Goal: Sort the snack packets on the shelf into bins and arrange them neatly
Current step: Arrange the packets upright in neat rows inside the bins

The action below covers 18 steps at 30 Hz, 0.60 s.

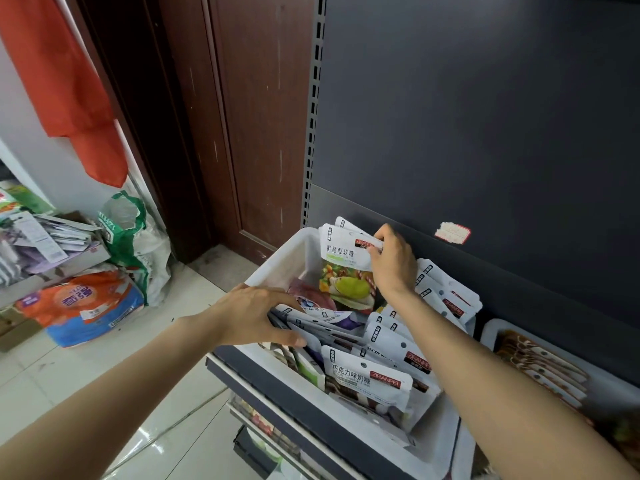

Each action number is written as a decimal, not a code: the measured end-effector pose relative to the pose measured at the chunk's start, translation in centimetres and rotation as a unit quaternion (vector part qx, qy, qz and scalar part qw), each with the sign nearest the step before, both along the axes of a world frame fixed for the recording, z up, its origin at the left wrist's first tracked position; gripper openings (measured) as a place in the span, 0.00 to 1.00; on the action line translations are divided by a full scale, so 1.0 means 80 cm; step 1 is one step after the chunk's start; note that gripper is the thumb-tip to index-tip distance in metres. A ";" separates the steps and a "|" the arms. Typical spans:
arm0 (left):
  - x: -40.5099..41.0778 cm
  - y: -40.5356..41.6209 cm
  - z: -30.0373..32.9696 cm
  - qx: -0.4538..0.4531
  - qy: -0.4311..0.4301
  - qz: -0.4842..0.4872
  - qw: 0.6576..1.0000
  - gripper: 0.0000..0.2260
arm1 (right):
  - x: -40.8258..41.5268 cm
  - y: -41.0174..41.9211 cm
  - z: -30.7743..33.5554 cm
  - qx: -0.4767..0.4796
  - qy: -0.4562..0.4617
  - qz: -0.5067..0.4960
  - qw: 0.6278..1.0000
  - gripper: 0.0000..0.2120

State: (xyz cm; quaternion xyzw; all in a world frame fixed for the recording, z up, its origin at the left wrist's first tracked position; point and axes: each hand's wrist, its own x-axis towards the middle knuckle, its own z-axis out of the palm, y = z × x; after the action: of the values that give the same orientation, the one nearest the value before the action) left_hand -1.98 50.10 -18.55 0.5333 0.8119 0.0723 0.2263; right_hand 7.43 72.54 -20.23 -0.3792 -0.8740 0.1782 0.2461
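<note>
The right hand (393, 261) pinches the top of a white snack packet (346, 268) and holds it upright at the far end of the white bin (277, 265), near the bin's back left corner. This packet has a white upper half with black characters and a small red brand label, and a lower half printed with green and yellow fruit; one or two more white packets seem to stand directly behind it, though they are mostly hidden. The left hand (252, 315) curls over the bin's left rim, its fingers and thumb gripping a flat stack of packets (311, 323) lying along that side. More white packets (446, 296) lean against the bin's right wall. At the near edge, a packet with a red label (367, 379) stands facing the camera. The bin sits on the dark shelf (311, 420), at its left end.
</note>
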 end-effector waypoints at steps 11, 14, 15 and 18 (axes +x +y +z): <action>-0.001 0.003 0.002 0.007 -0.013 0.008 1.000 0.38 | 0.004 -0.012 -0.027 0.141 -0.052 0.149 0.977 0.25; -0.001 0.000 0.003 0.009 -0.020 0.009 1.000 0.39 | -0.008 -0.021 -0.030 -0.004 -0.069 0.266 0.962 0.20; -0.002 -0.002 0.004 0.009 -0.022 0.008 1.000 0.39 | -0.013 -0.023 -0.033 -0.052 -0.085 0.281 0.955 0.20; -0.004 -0.007 0.003 -0.001 -0.020 0.004 1.000 0.38 | -0.034 -0.031 -0.050 -0.155 -0.130 0.290 0.935 0.24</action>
State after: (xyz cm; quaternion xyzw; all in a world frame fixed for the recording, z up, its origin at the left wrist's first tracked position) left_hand -2.32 49.57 -18.30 0.5278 0.8096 0.0829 0.2429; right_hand 4.71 70.04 -24.23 -0.1620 -0.9320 0.3242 0.0060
